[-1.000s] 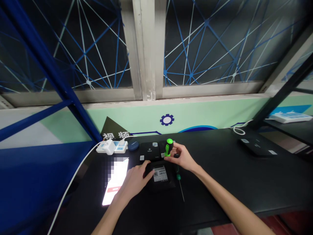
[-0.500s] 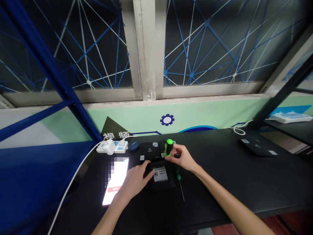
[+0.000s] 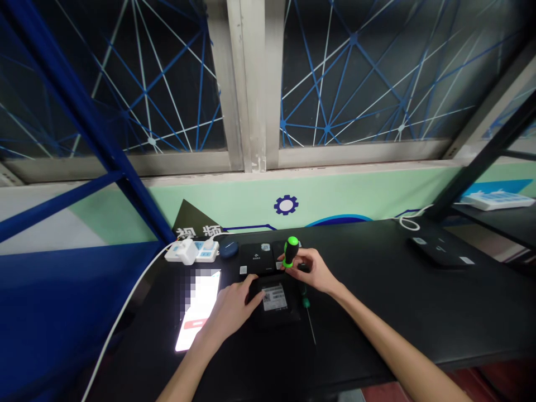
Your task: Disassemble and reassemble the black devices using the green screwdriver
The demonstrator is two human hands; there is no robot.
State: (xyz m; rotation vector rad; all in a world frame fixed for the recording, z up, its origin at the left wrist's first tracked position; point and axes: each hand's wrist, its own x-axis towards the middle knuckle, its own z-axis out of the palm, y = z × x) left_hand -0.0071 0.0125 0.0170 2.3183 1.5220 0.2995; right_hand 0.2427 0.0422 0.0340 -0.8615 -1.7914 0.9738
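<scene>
My right hand (image 3: 313, 272) pinches a stubby screwdriver with a black and bright green handle (image 3: 290, 251), held upright above the back edge of a black device with a printed label (image 3: 276, 310). My left hand (image 3: 229, 308) lies on that device's left side, its fingers over the edge. A thin green-handled screwdriver (image 3: 307, 303) lies on the black table just right of the device. Its shaft points toward me. Behind the device sits a second flat black device (image 3: 255, 259), partly hidden by my right hand's fingers.
A lit phone with a pixelated screen (image 3: 199, 310) lies left of my left hand. Behind it are a white power strip (image 3: 191, 251) with a plug, a round dark blue object (image 3: 229, 249), and a white cable. Another black device (image 3: 439, 251) lies at the right. A blue steel frame (image 3: 84, 123) stands at the left.
The stubby screwdriver has tilted slightly to the right in my right hand's fingers. My left hand and the devices have not visibly moved.
</scene>
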